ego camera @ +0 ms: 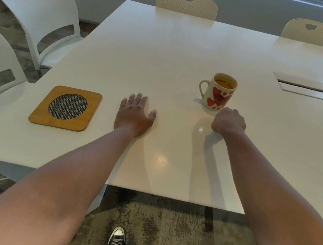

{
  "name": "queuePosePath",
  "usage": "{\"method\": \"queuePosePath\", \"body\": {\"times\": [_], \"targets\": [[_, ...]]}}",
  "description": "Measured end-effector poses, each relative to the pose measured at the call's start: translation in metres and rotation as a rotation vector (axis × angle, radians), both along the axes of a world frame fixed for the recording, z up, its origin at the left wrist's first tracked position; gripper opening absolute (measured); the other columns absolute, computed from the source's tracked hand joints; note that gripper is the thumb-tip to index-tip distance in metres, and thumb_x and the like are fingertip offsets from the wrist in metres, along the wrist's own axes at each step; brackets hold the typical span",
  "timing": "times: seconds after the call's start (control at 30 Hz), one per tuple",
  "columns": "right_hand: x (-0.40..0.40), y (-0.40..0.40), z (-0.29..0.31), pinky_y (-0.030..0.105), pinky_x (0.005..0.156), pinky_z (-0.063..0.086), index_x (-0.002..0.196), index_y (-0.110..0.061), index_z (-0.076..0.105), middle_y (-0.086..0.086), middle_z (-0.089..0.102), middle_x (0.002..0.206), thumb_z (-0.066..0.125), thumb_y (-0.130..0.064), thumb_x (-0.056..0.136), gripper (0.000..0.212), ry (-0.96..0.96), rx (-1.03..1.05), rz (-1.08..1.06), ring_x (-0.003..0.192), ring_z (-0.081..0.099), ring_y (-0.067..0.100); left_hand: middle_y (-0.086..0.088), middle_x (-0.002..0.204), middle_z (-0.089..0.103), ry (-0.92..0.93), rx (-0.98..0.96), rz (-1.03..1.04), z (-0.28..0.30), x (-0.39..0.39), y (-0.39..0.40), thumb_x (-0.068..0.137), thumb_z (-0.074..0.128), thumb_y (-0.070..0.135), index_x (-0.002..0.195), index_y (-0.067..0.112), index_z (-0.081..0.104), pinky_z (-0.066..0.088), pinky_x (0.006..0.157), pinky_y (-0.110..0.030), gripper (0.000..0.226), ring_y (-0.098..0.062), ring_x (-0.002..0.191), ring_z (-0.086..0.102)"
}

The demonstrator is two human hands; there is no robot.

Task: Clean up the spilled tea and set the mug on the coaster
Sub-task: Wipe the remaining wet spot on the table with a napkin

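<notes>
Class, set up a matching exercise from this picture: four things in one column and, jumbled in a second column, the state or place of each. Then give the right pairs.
Things:
1. mug
2. coaster
3. left hand
4. right hand

States:
A. lies flat on the table, fingers spread
B. bare, near the table's left edge
C. fingers curled, just in front of the mug
D. stands upright with tea inside

Pairs: 1-D, 2-B, 3-A, 4-C
</notes>
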State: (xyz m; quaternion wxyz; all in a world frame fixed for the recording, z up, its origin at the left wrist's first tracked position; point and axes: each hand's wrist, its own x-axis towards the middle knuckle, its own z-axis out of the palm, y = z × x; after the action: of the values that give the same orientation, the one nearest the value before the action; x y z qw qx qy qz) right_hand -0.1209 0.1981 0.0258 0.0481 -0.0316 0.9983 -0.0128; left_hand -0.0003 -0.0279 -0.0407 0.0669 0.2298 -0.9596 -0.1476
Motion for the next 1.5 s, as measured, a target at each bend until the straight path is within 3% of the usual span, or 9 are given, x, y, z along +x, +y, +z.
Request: {"method": "queuePosePath", "body": {"times": [0.3,0.57,0.73,0.83,0.93,1.17,1.37,1.43,1.5], "targets": [[0.024,-0.026,-0.001,0.041,0.091,0.053,0.132,-0.002,0.05,0.018,0.051,0.127,0.054,-0.02,0.093,0.043,-0.055,-0.041,0.073,0.114,0.055,0.033,0.0,0.167,0.011,-0.029,-0.022,-0.009,0.0,0.002,0.001,0.095,0.027,0.066,0.159,0.02,0.019,0.001,0.125,-0.039,0.079,-0.017,0.154,0.004],[0.054,-0.06,-0.007,0.04,0.091,0.048,0.123,0.0,0.055,0.017,0.041,0.133,0.049,-0.012,0.095,0.031,0.004,-0.071,0.423,0.118,0.044,0.032,0.002,0.167,0.009,-0.034,-0.022,0.003,-0.003,0.004,0.002,0.099,0.023,0.058,0.159,0.022,0.017,0.0,0.125,-0.037,0.071,-0.015,0.154,0.003],[0.042,-0.042,0.002,0.04,0.086,0.051,0.119,-0.004,0.058,0.014,0.057,0.122,0.05,-0.014,0.096,0.027,0.007,-0.04,0.388,0.112,0.056,0.031,0.002,0.167,0.009,-0.044,-0.028,0.007,-0.004,0.008,0.005,0.102,0.02,0.052,0.16,0.022,0.016,0.0,0.125,-0.036,0.066,-0.014,0.154,0.003],[0.035,-0.026,0.013,0.036,0.078,0.052,0.106,-0.008,0.062,0.009,0.065,0.111,0.057,-0.016,0.092,0.017,-0.092,0.101,0.325,0.104,0.062,0.028,0.002,0.167,0.009,-0.043,-0.027,0.01,-0.003,0.01,0.006,0.103,0.02,0.049,0.16,0.021,0.016,0.001,0.125,-0.036,0.063,-0.014,0.154,0.003],[0.033,-0.016,0.023,0.033,0.084,0.054,0.101,-0.006,0.063,0.008,0.064,0.099,0.06,-0.018,0.089,0.017,-0.247,0.226,0.337,0.098,0.064,0.026,0.002,0.167,0.009,-0.041,-0.027,0.011,-0.003,0.011,0.008,0.104,0.021,0.045,0.159,0.021,0.016,0.001,0.125,-0.035,0.061,-0.015,0.154,0.004],[0.058,-0.04,0.026,0.039,0.093,0.055,0.105,0.007,0.065,0.016,0.069,0.096,0.053,-0.002,0.093,0.019,-0.721,0.194,0.376,0.092,0.07,0.025,0.004,0.167,0.008,-0.036,-0.004,0.031,-0.002,0.014,0.01,0.105,0.02,0.037,0.16,0.017,0.014,0.0,0.125,-0.033,0.059,-0.012,0.154,0.003],[0.07,-0.073,0.016,0.035,0.077,0.061,0.084,0.004,0.062,0.016,0.072,0.087,0.054,-0.005,0.092,0.015,-0.627,-0.031,0.462,0.074,0.072,0.023,0.003,0.167,0.01,-0.022,-0.001,0.06,-0.001,0.016,0.013,0.105,0.02,0.032,0.159,0.016,0.016,0.001,0.125,-0.033,0.057,-0.011,0.153,0.005],[0.071,-0.083,0.013,0.032,0.073,0.061,0.074,-0.001,0.062,0.01,0.072,0.072,0.055,-0.008,0.092,0.02,-0.564,-0.065,0.497,0.073,0.073,0.02,0.003,0.167,0.011,-0.014,0.005,0.062,-0.001,0.017,0.013,0.105,0.021,0.031,0.159,0.015,0.016,0.001,0.125,-0.032,0.057,-0.011,0.153,0.006],[0.071,-0.091,0.01,0.024,0.055,0.054,0.062,-0.008,0.058,0.0,0.063,0.049,0.055,-0.009,0.088,0.027,-0.419,-0.076,0.548,0.06,0.069,0.015,0.003,0.167,0.011,-0.007,0.015,0.062,-0.001,0.017,0.013,0.104,0.021,0.031,0.159,0.015,0.016,0.001,0.125,-0.032,0.057,-0.011,0.153,0.006]]}}
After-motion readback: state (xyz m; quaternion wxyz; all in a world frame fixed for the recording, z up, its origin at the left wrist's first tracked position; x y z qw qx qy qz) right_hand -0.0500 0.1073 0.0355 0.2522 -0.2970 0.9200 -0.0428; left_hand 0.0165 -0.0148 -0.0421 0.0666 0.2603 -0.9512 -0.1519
